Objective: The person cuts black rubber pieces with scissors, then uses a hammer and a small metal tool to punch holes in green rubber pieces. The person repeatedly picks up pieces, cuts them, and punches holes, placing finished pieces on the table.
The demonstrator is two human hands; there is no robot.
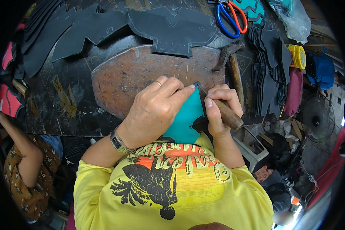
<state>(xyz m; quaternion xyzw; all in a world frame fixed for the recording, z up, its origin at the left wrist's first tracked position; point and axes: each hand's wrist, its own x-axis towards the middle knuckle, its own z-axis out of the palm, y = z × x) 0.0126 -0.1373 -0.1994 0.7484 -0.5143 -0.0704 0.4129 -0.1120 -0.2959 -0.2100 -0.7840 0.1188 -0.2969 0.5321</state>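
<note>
A teal sheet piece (186, 117) with a dark edge lies at the near side of a worn brown board (119, 78), its lower part reaching toward my yellow shirt. My left hand (151, 109) is closed on its upper left part, fingers curled, thumb and forefinger by the top corner. In my right hand (223, 105) is a wooden-handled tool (229, 115). Its thin metal end runs up along the right edge of the piece toward the corner. What kind of tip it has, I cannot make out.
A hammer (236, 74) lies right of the board, below blue-and-red-handled scissors (218, 17). Black cut pieces (92, 36) spread across the back; black stacks (261, 86) stand at right near a yellow tub (296, 56). Another person (25, 165) sits at left, a fan (317, 117) stands at right.
</note>
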